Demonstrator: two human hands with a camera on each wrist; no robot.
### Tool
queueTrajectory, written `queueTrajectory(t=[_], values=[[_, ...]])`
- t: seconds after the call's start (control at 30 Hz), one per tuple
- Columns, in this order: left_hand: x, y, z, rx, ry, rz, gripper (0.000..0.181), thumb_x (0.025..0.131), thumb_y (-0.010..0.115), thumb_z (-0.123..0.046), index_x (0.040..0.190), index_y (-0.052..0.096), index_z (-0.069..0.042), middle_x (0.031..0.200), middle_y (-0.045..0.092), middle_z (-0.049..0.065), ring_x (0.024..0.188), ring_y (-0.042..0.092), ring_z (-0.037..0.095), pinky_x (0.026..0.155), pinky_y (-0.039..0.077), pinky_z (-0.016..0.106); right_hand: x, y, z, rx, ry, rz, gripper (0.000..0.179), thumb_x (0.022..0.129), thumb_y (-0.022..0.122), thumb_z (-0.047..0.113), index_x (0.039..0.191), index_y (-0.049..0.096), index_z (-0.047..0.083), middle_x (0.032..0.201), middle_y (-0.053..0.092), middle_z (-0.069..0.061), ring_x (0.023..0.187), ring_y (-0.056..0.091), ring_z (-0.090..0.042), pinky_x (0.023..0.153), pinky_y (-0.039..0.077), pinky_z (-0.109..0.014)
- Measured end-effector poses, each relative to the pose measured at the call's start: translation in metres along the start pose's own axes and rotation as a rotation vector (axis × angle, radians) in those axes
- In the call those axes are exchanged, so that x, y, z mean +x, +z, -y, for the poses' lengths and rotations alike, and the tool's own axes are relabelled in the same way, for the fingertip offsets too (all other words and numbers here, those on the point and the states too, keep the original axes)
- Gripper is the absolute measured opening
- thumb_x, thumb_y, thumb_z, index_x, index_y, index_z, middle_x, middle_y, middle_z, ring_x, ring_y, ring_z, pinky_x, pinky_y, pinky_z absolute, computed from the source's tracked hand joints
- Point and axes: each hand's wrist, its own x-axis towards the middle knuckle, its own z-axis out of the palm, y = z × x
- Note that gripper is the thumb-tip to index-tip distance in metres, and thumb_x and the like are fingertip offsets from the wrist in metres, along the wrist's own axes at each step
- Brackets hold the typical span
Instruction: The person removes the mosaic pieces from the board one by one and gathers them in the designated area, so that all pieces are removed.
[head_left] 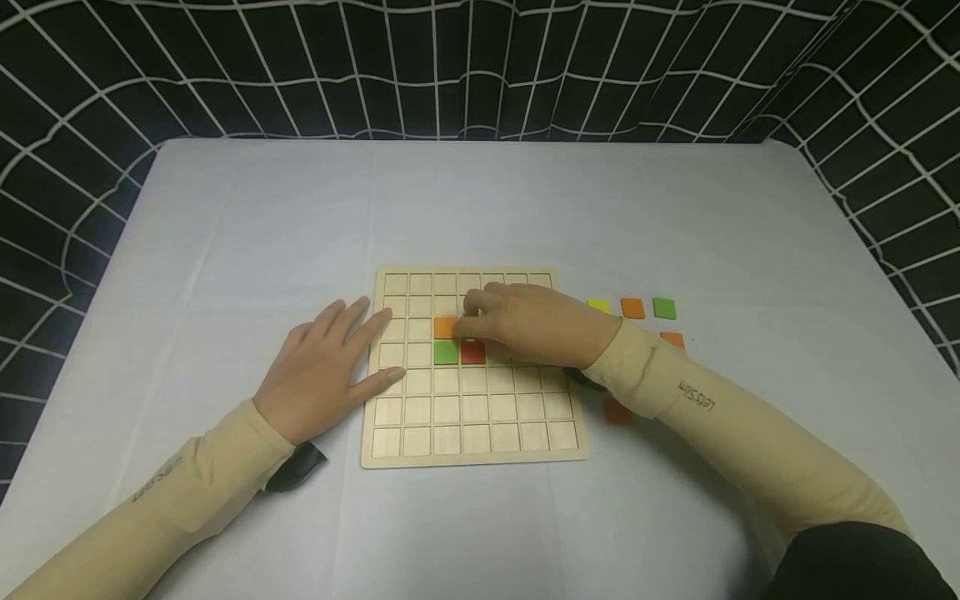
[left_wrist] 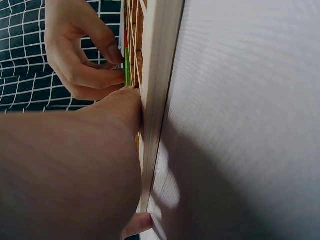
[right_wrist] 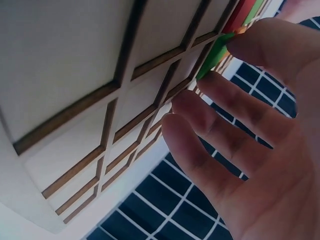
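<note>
A wooden grid board [head_left: 474,458] lies on the white table. In its cells sit an orange tile [head_left: 444,327], a green tile [head_left: 446,353] and a red tile [head_left: 472,353]. My right hand [head_left: 536,323] pinches another green tile [right_wrist: 215,56] between thumb and forefinger, tilted at the cell just beyond the red one; in the head view the fingers mostly cover it. My left hand [head_left: 322,371] rests with spread fingers along the board's left edge, the thumb reaching over the rim.
Right of the board lie loose tiles: yellow [head_left: 598,306], orange [head_left: 632,308], green [head_left: 664,308], a second orange [head_left: 672,340], and a darker reddish one [head_left: 618,412] under the right forearm's shadow. White netting [head_left: 465,81] on dark cloth surrounds the table's far side and flanks.
</note>
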Motion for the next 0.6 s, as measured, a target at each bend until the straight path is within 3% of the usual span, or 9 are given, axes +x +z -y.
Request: queueTrajectory(t=[0.3, 0.6], values=[[0.0, 0.0012, 0.0008, -0.006, 0.005, -0.003, 0.072, 0.092, 0.051, -0.057, 0.149, 0.036, -0.015, 0.151, 0.035, 0.016, 0.137, 0.032, 0.04, 0.098, 0.036, 0.06, 0.0017, 0.0026, -0.0011, 0.021, -0.005, -0.024, 0.02, 0.088, 0.065, 0.011, 0.106, 0.063, 0.02, 0.083, 0.053, 0.003, 0.068, 0.047, -0.015, 0.062, 0.044, -0.025], [0.0002, -0.0002, 0.0002, -0.007, -0.001, 0.008, 0.072, 0.092, 0.051, -0.057, 0.149, 0.035, -0.015, 0.151, 0.034, 0.016, 0.137, 0.031, 0.04, 0.098, 0.035, 0.06, 0.0029, 0.0016, 0.0, -0.002, 0.0, 0.004, 0.024, 0.087, 0.065, 0.006, 0.107, 0.062, 0.019, 0.083, 0.049, 0.002, 0.069, 0.045, -0.015, 0.063, 0.044, -0.025]])
